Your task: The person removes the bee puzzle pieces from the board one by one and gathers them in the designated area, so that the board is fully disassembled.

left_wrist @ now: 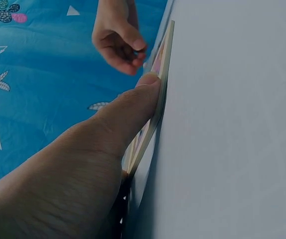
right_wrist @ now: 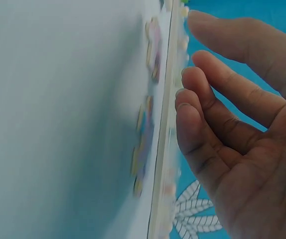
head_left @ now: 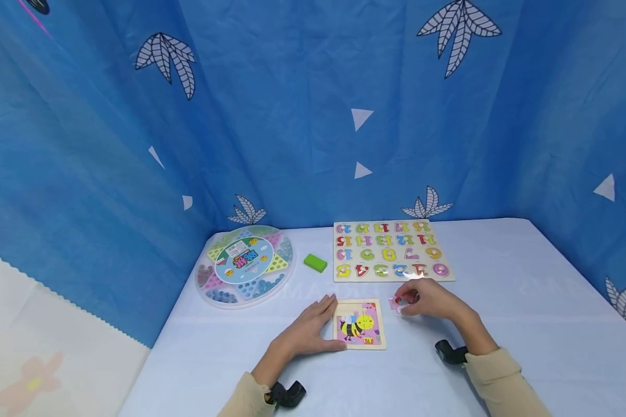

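A small wooden bee jigsaw puzzle (head_left: 365, 347) lies on the white-covered table, its upper left part bare wood. My left hand (head_left: 305, 330) holds it along the left side, fingers at the top left corner and thumb at the lower edge. The left wrist view shows that thumb (left_wrist: 138, 102) against the frame's rim. To the right, my right hand (head_left: 429, 298) is over loose pink puzzle pieces (head_left: 395, 303). In the right wrist view its fingers are loosely bent with a gap to the thumb, holding nothing, beside two puzzle pieces (right_wrist: 143, 144) on the cloth.
Behind the puzzle lies a wooden number board (head_left: 394, 278) with colourful numerals. A green block (head_left: 315, 263) sits left of it. Farther left is a round, clear-cased board game (head_left: 245, 260) with coloured beads. A blue curtain (head_left: 302, 116) hangs along the table's back edge.
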Action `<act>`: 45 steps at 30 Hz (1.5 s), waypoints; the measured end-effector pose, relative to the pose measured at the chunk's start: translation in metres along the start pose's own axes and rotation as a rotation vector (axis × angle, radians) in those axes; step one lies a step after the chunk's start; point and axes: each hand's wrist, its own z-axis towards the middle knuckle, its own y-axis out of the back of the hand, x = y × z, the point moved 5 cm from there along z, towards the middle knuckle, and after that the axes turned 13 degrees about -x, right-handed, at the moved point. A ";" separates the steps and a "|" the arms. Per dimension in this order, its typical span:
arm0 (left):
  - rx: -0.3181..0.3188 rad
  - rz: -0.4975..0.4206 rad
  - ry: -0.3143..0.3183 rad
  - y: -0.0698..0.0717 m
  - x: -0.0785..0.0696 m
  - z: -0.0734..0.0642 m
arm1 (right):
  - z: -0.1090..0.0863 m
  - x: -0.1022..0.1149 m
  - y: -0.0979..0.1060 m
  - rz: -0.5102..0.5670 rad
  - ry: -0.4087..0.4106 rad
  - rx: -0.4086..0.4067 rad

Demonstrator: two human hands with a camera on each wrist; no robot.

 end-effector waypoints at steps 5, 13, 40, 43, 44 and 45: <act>-0.005 0.003 -0.002 0.000 0.001 -0.001 | 0.005 0.016 -0.009 0.019 0.041 0.005; -0.005 0.010 -0.004 -0.001 0.001 -0.002 | 0.011 0.038 -0.027 0.020 0.077 0.025; -0.006 0.005 -0.009 0.000 0.000 0.000 | 0.018 0.044 -0.050 -0.070 0.040 0.009; -0.008 0.005 -0.011 -0.001 0.000 0.000 | 0.018 0.044 -0.050 -0.082 0.039 0.008; -0.008 0.005 -0.011 -0.001 0.001 0.000 | 0.018 0.044 -0.050 -0.085 0.037 0.008; -0.007 0.004 -0.010 -0.001 0.001 0.000 | 0.018 0.044 -0.050 -0.086 0.037 0.009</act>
